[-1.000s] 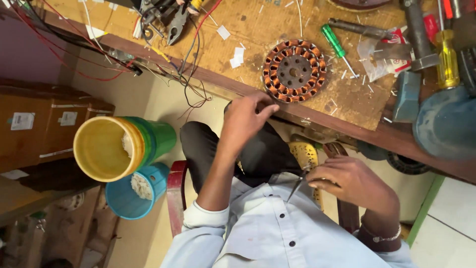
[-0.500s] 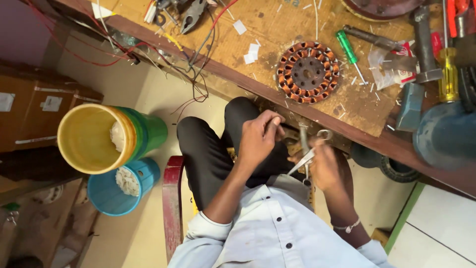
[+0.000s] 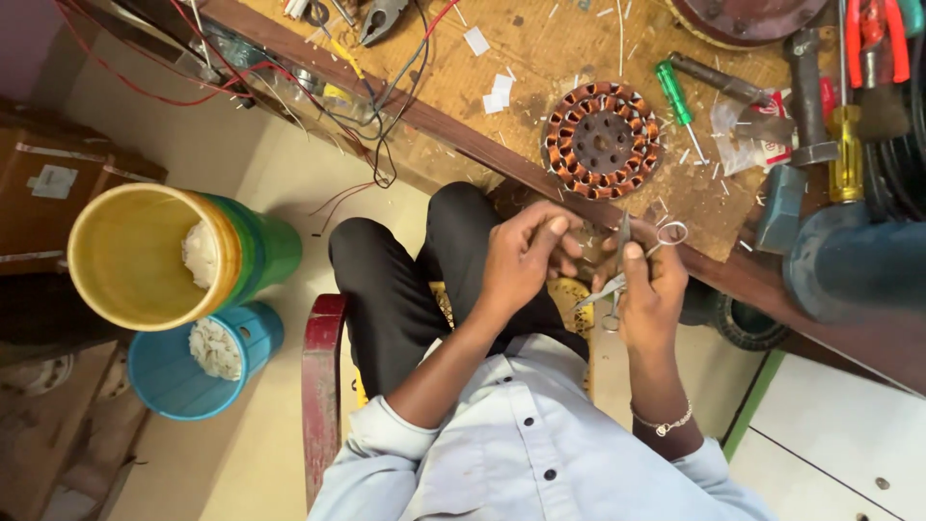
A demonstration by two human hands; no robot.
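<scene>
The person sits at the edge of a wooden workbench (image 3: 579, 39), both hands raised over the lap. The right hand (image 3: 651, 289) is closed around a pair of small metal scissors (image 3: 627, 265), thumb and fingers through the loops, blades pointing toward the left hand (image 3: 521, 256). That hand is curled, its fingertips pinching something small just beside the blades; what it pinches is too small to tell.

Just above the hands, on the bench, lies a round stator (image 3: 603, 140) with copper windings filling all its slots. Pale paper snippets lie scattered around it, so some cutting looks already done, while the piece in hand seems yet to be trimmed.

To the right of the stator, beyond the right hand, sits a crumpled clear packet (image 3: 748, 130) with red print. Far left of the left hand, a brown carton (image 3: 68, 183) bears a small pale rectangular label. Nearer, a yellow-green bucket (image 3: 145, 256) and a blue bucket (image 3: 193, 362) hold white scraps.
</scene>
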